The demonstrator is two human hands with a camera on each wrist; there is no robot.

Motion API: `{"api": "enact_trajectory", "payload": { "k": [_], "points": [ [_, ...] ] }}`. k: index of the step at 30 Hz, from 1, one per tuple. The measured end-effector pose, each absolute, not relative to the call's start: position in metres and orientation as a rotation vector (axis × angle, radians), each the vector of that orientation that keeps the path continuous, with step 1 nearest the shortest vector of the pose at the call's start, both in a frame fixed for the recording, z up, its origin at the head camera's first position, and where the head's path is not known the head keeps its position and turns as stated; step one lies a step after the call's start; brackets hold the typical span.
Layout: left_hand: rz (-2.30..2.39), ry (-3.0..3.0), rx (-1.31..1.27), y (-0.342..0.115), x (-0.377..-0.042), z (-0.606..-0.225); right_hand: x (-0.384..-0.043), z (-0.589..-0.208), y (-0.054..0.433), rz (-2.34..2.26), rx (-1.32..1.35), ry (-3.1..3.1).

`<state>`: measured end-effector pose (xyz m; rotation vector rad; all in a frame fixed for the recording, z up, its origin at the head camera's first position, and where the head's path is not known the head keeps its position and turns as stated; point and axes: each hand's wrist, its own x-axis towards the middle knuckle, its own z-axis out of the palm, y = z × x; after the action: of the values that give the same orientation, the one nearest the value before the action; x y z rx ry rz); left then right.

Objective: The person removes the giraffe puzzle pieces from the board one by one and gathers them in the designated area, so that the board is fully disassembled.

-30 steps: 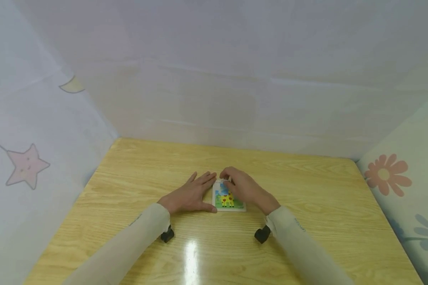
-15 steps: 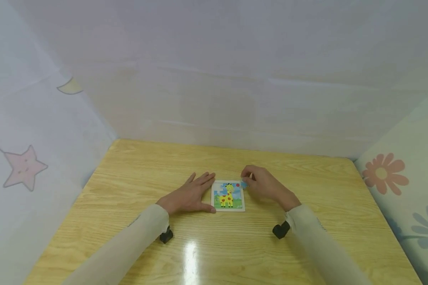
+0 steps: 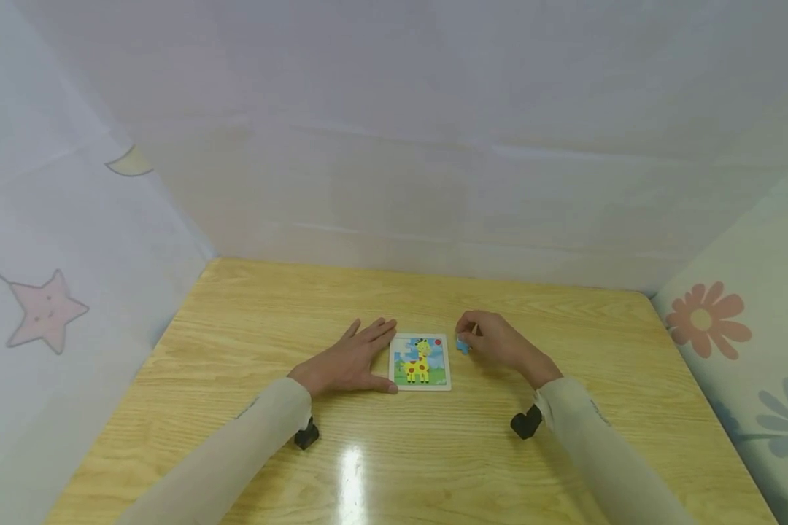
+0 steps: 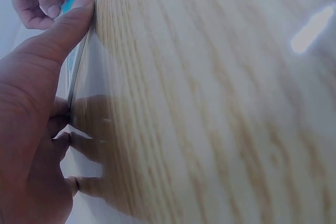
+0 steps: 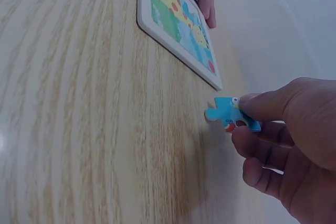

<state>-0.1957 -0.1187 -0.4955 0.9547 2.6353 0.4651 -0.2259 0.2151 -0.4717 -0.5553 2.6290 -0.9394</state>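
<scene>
A square giraffe jigsaw puzzle [image 3: 436,370] in a white frame lies flat on the table, with a pale gap at its upper left. Along the frame's left side rests my left hand [image 3: 356,359], fingers spread and straight, its thumb at the lower left corner. My right hand [image 3: 499,344] is to the right of the puzzle and pinches a blue puzzle piece [image 5: 223,110] between thumb and fingers. In the right wrist view the piece shows red and white printed marks and a rounded tab. It is just off the frame's corner.
The wooden table [image 3: 289,299] stretches around the puzzle on all sides. A pale cloth wall [image 3: 394,182] rises behind its far edge, and printed cloths stand at the left and right. Light glares on the tabletop near the front.
My right hand has moved right, from over the puzzle's upper part to beside it, with the blue piece pinched. The gap at the upper left now shows. My left hand has stayed put.
</scene>
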Motion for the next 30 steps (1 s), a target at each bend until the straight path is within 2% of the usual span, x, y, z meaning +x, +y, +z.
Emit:
{"api": "enact_trajectory", "payload": {
  "k": [19,30],
  "points": [
    [0.434,2.631,0.977,-0.121,-0.199,-0.496,-0.232,-0.482,0.218,-0.913,-0.549,2.684],
    [0.467,2.627,0.971,-0.120,-0.197,-0.496,-0.222,-0.482,0.184,-0.803,-0.654,2.690]
  ]
}}
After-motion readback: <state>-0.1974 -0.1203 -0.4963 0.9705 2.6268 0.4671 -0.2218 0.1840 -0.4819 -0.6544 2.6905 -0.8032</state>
